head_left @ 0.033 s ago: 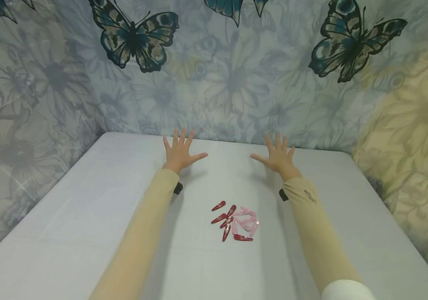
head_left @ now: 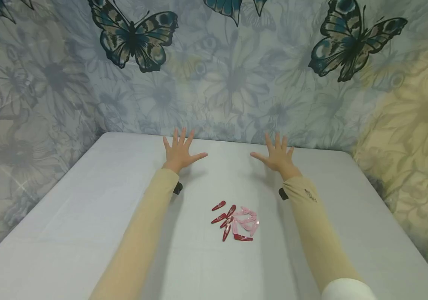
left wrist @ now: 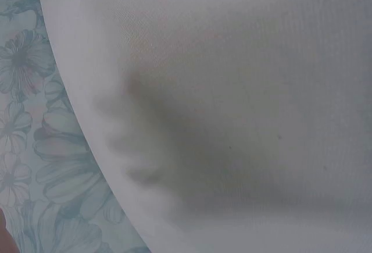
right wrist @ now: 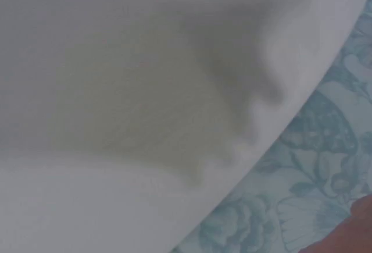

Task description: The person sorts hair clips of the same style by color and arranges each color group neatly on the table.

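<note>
My left hand (head_left: 178, 156) is held out over the far part of the white table, fingers straight and spread, holding nothing. Likewise my right hand (head_left: 278, 159) is stretched forward with spread fingers and no object in it. Between the forearms, nearer to me, lies a small pile of snap hair clips. Several dark red hair clips (head_left: 219, 218) lie on its left and front side. Several pink hair clips (head_left: 254, 227) overlap on the right. Both wrist views show mostly the hand's shadow on the tabletop, with a bit of the left hand (left wrist: 6, 235) and of the right hand (right wrist: 343, 235) at the corners.
The white table (head_left: 67, 200) reaches back to a wall covering (head_left: 232, 83) printed with flowers and butterflies. A black wrist strap piece (head_left: 178, 188) shows at the left sleeve, and another black piece (head_left: 283, 194) at the right sleeve.
</note>
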The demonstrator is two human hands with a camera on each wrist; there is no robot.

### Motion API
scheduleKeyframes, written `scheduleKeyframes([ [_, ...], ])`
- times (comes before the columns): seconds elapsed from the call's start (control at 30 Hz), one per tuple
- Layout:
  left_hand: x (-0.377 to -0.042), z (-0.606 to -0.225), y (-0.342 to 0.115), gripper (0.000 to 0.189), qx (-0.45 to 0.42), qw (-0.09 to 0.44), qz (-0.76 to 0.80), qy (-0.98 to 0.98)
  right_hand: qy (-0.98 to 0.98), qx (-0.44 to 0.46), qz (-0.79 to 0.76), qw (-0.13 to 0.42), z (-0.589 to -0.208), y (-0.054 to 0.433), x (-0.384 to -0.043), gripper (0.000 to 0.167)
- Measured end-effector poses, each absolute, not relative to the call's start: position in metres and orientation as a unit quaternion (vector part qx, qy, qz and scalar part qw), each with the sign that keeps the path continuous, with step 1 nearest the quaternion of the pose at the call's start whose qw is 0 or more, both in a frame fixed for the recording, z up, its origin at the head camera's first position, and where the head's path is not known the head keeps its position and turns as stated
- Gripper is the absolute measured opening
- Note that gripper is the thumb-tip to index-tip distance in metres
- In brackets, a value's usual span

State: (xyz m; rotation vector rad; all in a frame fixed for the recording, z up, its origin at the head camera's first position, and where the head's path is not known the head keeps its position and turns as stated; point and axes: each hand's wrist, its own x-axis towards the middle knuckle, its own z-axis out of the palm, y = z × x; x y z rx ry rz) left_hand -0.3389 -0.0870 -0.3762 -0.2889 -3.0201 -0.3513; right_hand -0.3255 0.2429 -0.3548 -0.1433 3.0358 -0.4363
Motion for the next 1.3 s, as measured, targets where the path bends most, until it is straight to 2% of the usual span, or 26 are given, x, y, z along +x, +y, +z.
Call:
scheduleKeyframes([
  [0.7, -0.343, -0.370, -0.083, 0.093, -0.102, 0.007, -0.137, -0.985, 0.990, -0.054, -0.121, 0.042, -0.342, 0.246, -0.331, 0.099],
  [0.87, -0.339, -0.368, -0.083, 0.095, -0.106, 0.004, -0.138, -0.985, 0.990, -0.075, -0.116, 0.042, -0.339, 0.248, -0.325, 0.100],
  [1.1, -0.321, -0.368, -0.087, 0.091, -0.125, -0.027, -0.144, -0.981, 0.984, -0.116, -0.128, 0.036, -0.344, 0.247, -0.303, 0.101],
  [1.2, -0.308, -0.368, -0.085, 0.090, -0.151, -0.017, -0.153, -0.977, 0.982, -0.131, -0.139, 0.012, -0.349, 0.245, -0.289, 0.102],
  [1.3, -0.294, -0.368, -0.082, 0.085, -0.195, 0.031, -0.180, -0.964, 0.979, -0.136, -0.153, -0.020, -0.356, 0.240, -0.272, 0.098],
])
